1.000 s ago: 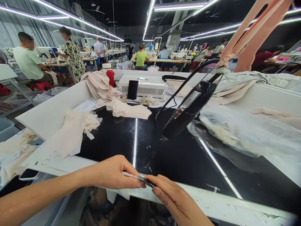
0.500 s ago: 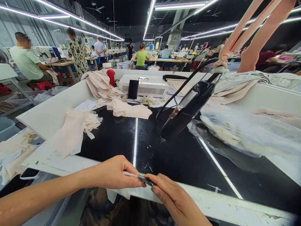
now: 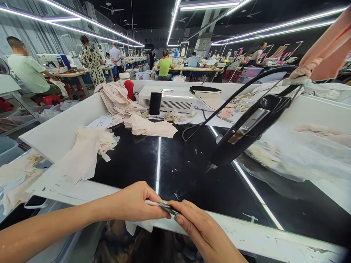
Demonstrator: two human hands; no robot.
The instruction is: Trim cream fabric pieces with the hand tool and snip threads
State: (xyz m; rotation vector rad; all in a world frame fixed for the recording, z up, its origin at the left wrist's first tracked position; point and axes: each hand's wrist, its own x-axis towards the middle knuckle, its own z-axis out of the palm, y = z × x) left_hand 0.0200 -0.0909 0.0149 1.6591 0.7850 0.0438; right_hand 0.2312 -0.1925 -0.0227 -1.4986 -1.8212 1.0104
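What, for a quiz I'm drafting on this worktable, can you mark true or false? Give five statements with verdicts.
1. The left hand and right hand meet at a small dark metallic piece. True.
2. The smartphone lies flat on its back. False: it stands upright before the white vented box.
3. A red container stands left of that box. True.
4. The right hand grips the black corded tool. False: it is tied to peach fabric, apart from both hands.
5. Cream fabric pieces lie on the black tabletop. True.
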